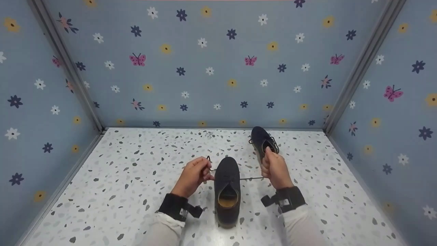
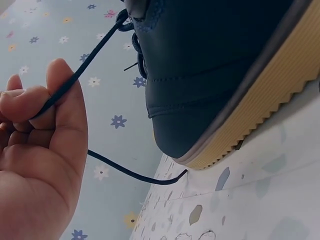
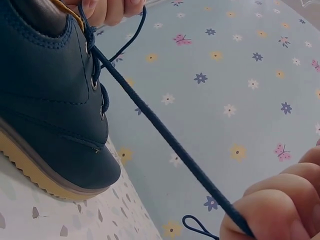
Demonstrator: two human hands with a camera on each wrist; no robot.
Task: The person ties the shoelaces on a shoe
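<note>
A dark blue lace-up shoe [image 1: 228,171] with a tan ridged sole stands upright on the speckled surface, its toe pointing away. On its left side my left hand [image 1: 194,174] pinches one shoelace [image 2: 82,67], whose loose end hangs below the fingers. To the right, my right hand [image 1: 276,167] grips the other shoelace [image 3: 165,135] in curled fingers. Both laces run taut from the top eyelets out to either side. A small loop of lace [image 3: 197,227] sticks out by the right hand in the right wrist view.
A second dark shoe [image 1: 260,136] with tied laces stands farther back on the right, partly hidden behind my right hand. White speckled tabletop [image 1: 136,164] lies underneath. Blue flower-patterned panels [image 1: 218,51] close off the back and both sides.
</note>
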